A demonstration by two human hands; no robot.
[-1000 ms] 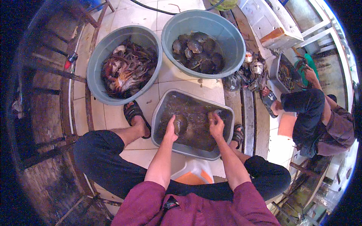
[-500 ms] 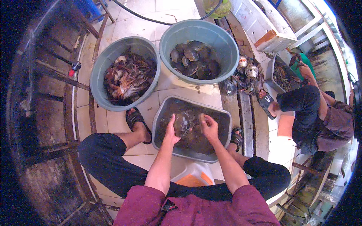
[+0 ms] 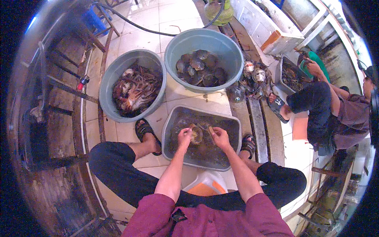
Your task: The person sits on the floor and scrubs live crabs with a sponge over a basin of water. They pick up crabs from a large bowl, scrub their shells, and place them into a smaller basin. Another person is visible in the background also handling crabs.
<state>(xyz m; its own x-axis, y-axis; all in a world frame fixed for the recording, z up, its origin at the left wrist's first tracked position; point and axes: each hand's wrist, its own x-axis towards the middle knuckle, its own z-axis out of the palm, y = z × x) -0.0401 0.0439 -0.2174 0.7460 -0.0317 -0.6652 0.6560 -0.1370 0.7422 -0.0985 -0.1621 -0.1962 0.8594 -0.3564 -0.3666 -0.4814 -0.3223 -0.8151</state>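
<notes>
My left hand (image 3: 184, 138) is closed on the edge of a rounded crab shell (image 3: 196, 136), whose yellowish side shows. Between the fingers of my right hand (image 3: 219, 138) is a small brown brush-like tool (image 3: 211, 130), held just right of the shell and apart from it. Both hands are over a grey rectangular basin (image 3: 170, 118) of murky brown water. Beyond it, a round tub (image 3: 106, 85) on the left holds crab legs and body pieces (image 3: 136, 89). The round tub (image 3: 233, 51) to its right holds several dark crab shells (image 3: 202, 67).
Dark crabs (image 3: 256, 77) lie heaped right of the tubs, by a floor channel (image 3: 258, 122). A co-worker's hand (image 3: 314, 68) is near a green round item (image 3: 321, 69) and another grey basin (image 3: 282, 81). A black hose (image 3: 158, 32) crosses the back; an orange-and-white container (image 3: 207, 187) sits before me.
The shell has turned from its dark side to its yellowish side. My left hand has gone from an outstretched palm to a pinch on its edge. The view has shifted slightly.
</notes>
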